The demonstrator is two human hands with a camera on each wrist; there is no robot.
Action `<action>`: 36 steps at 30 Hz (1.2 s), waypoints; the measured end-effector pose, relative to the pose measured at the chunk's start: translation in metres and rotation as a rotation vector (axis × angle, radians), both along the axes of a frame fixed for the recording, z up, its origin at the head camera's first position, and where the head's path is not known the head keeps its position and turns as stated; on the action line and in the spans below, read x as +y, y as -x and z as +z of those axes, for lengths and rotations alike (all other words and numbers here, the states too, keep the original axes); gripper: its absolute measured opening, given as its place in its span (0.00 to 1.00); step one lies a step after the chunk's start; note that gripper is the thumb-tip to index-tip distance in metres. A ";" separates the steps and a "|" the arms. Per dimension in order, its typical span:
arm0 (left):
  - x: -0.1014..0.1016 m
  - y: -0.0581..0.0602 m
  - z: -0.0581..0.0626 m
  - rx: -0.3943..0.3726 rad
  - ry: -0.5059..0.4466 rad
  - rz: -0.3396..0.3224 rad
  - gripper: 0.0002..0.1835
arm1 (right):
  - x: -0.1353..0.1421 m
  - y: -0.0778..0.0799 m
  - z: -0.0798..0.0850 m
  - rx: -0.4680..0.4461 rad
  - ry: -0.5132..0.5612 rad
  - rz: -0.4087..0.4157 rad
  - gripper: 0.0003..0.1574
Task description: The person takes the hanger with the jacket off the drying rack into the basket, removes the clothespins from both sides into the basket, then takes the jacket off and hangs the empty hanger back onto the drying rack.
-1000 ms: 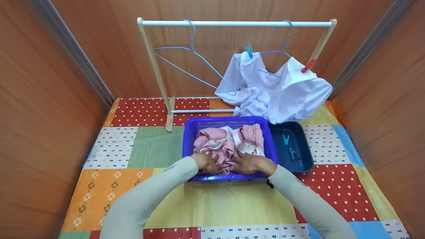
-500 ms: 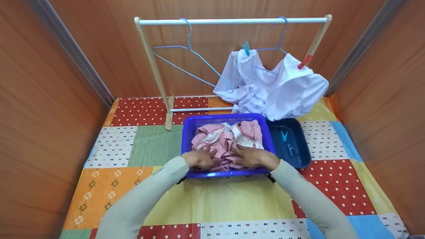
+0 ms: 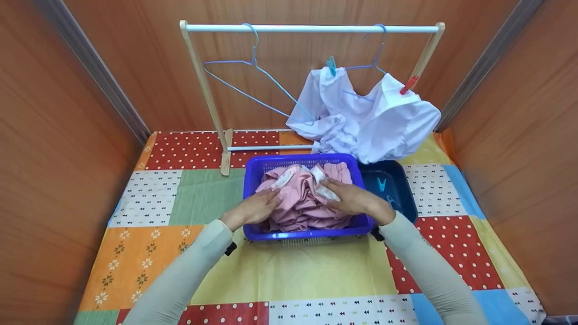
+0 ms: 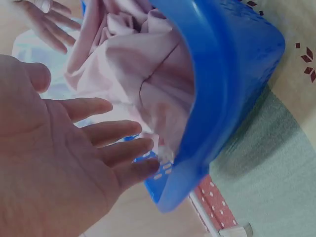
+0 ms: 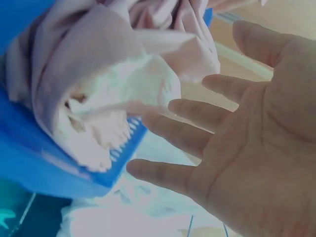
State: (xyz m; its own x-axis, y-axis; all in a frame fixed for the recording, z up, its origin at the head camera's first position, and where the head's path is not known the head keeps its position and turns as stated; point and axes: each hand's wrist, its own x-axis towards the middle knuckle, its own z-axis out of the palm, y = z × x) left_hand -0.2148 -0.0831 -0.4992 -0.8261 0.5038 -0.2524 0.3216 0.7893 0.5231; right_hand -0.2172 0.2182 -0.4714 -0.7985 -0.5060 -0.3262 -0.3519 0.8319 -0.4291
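Note:
A crumpled pink garment (image 3: 300, 205) with white patterned patches fills a blue plastic basket (image 3: 307, 234). At the basket's left side my left hand (image 3: 256, 207) reaches over the rim, its fingers straight near the cloth. My right hand (image 3: 356, 199) hovers over the basket's right side, fingers spread beside the white patch. In the left wrist view, the left palm (image 4: 64, 148) shows with nothing in it, and the pink cloth (image 4: 133, 69) bulges above the basket wall. The right wrist view shows the right palm (image 5: 247, 133) holding nothing, close to the pink cloth (image 5: 98, 54).
Behind the basket stands a rack with a white bar (image 3: 293, 28). A bare blue hanger (image 3: 255, 65) hangs left; a white garment (image 3: 388, 122) hangs right, with a teal clothespin (image 3: 331, 65) and a red clothespin (image 3: 409, 85). A dark tray (image 3: 408, 198) holds clothespins.
Both hands have risen from the pink garment and drawn apart, the left going left and the right going right. The cloth now looks fuller and more heaped. The camera view has shifted slightly.

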 end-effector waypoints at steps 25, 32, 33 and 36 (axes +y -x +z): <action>-0.067 -0.022 -0.061 -0.327 -0.720 0.583 0.31 | 0.045 0.006 0.030 0.330 0.142 -0.076 0.37; -0.063 -0.018 -0.068 -0.315 -0.766 0.657 0.21 | 0.052 0.006 0.030 0.309 0.152 -0.105 0.37; -0.062 -0.017 -0.068 -0.304 -0.764 0.666 0.20 | 0.054 0.006 0.031 0.308 0.152 -0.110 0.37; -0.060 -0.013 -0.068 -0.284 -0.762 0.677 0.19 | 0.058 0.007 0.031 0.315 0.156 -0.133 0.37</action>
State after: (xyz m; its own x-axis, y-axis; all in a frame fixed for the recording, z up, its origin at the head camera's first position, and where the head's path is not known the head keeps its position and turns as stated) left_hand -0.2014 -0.1428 -0.5671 -0.9542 0.0667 -0.2918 -0.2750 0.1897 0.9426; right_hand -0.2240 0.2764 -0.4402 -0.9095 -0.4152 0.0191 -0.3801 0.8124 -0.4422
